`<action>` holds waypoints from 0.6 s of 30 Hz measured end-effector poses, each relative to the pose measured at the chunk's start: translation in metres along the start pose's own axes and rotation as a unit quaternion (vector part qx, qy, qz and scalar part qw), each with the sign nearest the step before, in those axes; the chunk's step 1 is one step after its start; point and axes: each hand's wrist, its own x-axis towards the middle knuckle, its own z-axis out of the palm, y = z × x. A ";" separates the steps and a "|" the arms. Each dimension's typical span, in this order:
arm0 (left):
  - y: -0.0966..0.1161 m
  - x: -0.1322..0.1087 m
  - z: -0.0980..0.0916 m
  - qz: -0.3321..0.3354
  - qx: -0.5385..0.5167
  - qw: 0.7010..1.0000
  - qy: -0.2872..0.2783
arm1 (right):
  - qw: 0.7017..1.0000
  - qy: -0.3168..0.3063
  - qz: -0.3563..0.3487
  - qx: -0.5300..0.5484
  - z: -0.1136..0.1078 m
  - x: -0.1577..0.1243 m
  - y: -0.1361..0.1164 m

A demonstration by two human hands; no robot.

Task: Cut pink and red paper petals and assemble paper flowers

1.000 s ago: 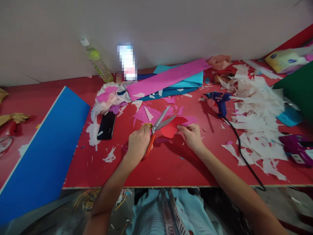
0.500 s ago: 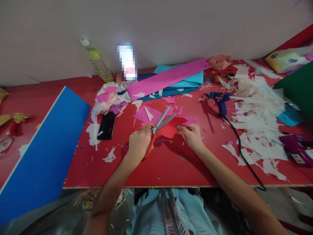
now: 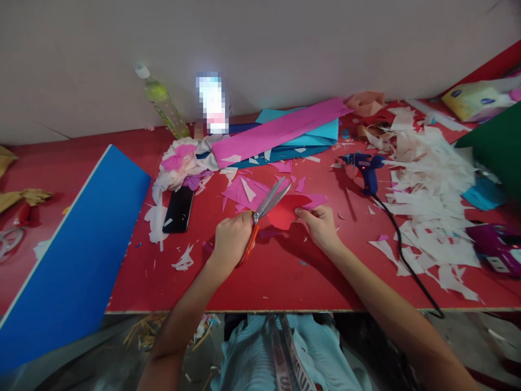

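Gripping orange-handled metal scissors (image 3: 266,206), your left hand (image 3: 233,237) curled around their handles.
Your right hand (image 3: 321,224) pinched thin, round-edged red paper (image 3: 283,214) midway between the tabletop's (image 3: 285,285) front and back edges.

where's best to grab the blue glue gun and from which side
Probably by the handle, from the near side: the glue gun has it turned that way, its nozzle points left, and the black cord trails from the handle's bottom.
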 end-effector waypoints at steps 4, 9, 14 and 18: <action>-0.003 -0.001 0.001 0.001 -0.004 1.000 -0.009 | 1.000 -0.001 0.007 -0.006 -0.001 0.003 0.000; -0.013 0.001 -0.003 -0.043 -0.013 0.999 -0.023 | 0.999 -0.011 0.020 -0.039 -0.006 0.009 0.006; -0.024 0.011 0.009 -0.143 0.006 0.989 -0.027 | 0.997 -0.029 0.038 -0.054 -0.006 0.009 0.003; -0.034 0.014 0.020 -0.143 -0.005 0.989 -0.043 | 0.994 -0.062 0.066 -0.056 -0.004 0.009 0.000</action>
